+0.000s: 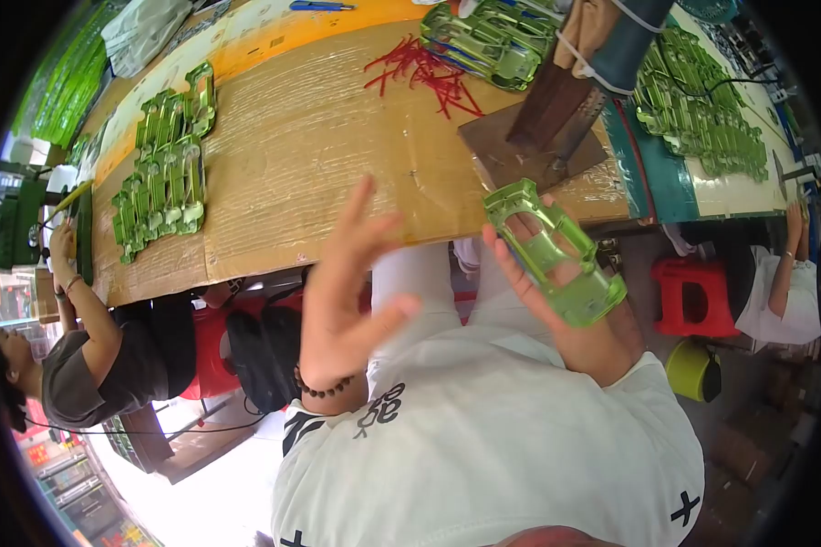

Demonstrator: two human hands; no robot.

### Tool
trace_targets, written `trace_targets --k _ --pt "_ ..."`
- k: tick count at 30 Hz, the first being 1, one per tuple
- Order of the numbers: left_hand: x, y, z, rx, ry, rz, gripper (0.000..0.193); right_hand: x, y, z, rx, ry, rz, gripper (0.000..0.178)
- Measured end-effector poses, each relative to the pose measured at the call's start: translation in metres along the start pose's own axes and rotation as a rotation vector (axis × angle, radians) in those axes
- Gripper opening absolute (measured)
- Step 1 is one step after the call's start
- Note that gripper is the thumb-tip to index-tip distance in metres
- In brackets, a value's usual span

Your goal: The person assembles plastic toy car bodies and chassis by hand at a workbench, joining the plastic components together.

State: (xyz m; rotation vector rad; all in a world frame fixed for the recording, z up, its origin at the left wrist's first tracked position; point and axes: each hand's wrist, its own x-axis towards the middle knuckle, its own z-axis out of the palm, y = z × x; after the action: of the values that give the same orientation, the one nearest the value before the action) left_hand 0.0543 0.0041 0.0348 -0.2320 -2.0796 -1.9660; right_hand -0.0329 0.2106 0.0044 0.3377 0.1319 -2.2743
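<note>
My right hand (531,294) holds a translucent green plastic toy car body (582,294) just off the table's front edge. The shell is tilted, and its window openings let the fingers behind it show through. To its left, my left hand (342,283) is raised with fingers spread and nothing in them; it is slightly blurred. A brown metal post (547,100) on a square base plate (485,153) stands just beyond the held shell. Thin red strips (420,68) lie scattered on the cardboard-covered table (310,146).
Green car bodies (169,191) line the table's left, with more piled at the back (497,50) and right (702,109). A blue cutter (319,6) lies at the far edge. Co-workers sit left (73,365) and right (780,301). A red stool (673,296) stands right.
</note>
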Motion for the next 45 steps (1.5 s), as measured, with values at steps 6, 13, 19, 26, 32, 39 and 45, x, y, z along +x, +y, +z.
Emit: trace_targets --k 6,13,19,26,32,39,45 --pt "0.035 -0.03 -0.007 -0.126 0.313 0.046 0.038 0.001 -0.032 -0.003 0.252 -0.046 0.106 0.036" --pt "0.049 -0.059 -0.008 0.009 0.393 -0.011 0.026 0.013 -0.053 0.005 0.182 -0.134 0.2 0.045" --pt "0.048 -0.062 -0.01 -0.011 0.364 0.0 0.02 0.015 -0.058 0.004 0.207 -0.19 0.336 0.05" --pt "0.047 -0.064 -0.011 0.034 0.345 0.025 0.018 0.013 -0.063 -0.003 0.238 -0.256 0.34 0.057" --pt "0.047 -0.063 -0.011 0.046 0.344 0.027 0.019 0.011 -0.064 -0.006 0.286 -0.256 0.359 0.057" --pt "0.045 -0.063 -0.013 0.041 0.338 0.03 0.019 0.013 -0.065 -0.002 0.347 -0.265 0.407 0.057" --pt "0.046 -0.063 -0.012 0.037 0.339 0.019 0.02 0.012 -0.068 -0.004 0.348 -0.284 0.415 0.057"
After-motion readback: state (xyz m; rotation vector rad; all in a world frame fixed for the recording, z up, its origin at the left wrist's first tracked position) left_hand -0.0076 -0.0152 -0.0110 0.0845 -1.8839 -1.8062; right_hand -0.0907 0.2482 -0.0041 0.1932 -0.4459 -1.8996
